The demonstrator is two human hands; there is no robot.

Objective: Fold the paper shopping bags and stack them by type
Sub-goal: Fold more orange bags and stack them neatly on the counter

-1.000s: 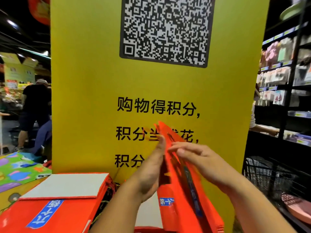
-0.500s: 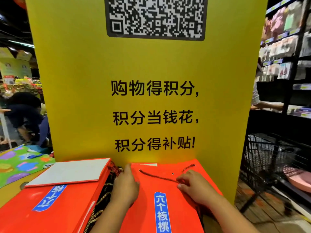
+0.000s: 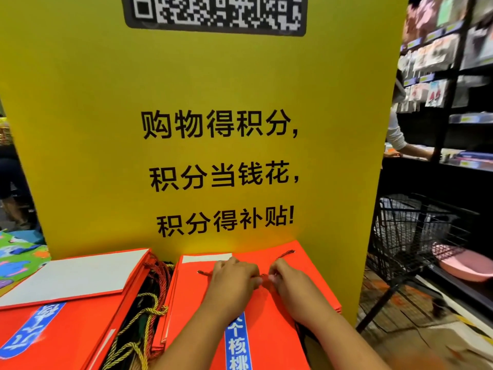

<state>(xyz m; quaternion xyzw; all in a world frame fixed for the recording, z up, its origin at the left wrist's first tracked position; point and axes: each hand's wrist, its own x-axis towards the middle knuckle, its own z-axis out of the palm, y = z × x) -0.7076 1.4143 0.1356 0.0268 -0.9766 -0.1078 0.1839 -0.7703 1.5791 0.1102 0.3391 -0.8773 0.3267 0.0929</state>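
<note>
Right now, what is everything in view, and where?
folded orange paper bag with blue label: one, orange, atop right stack.
dark red cord handle: one, dark red, on that bag.
left stack of orange paper bags: one, orange, front left.
loose twisted cords: several, gold and dark, between stacks.
yellow sign board: one, yellow, behind stacks.
black wire cart: one, black, right.
pink basin: one, pink, far right.
left hand: one, pinching the cord handle.
right hand: one, pinching it too.

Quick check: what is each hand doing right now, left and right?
Left hand: fingers curled, pinching the cord handle of the top orange bag.
Right hand: pinching the same cord handle.
</note>
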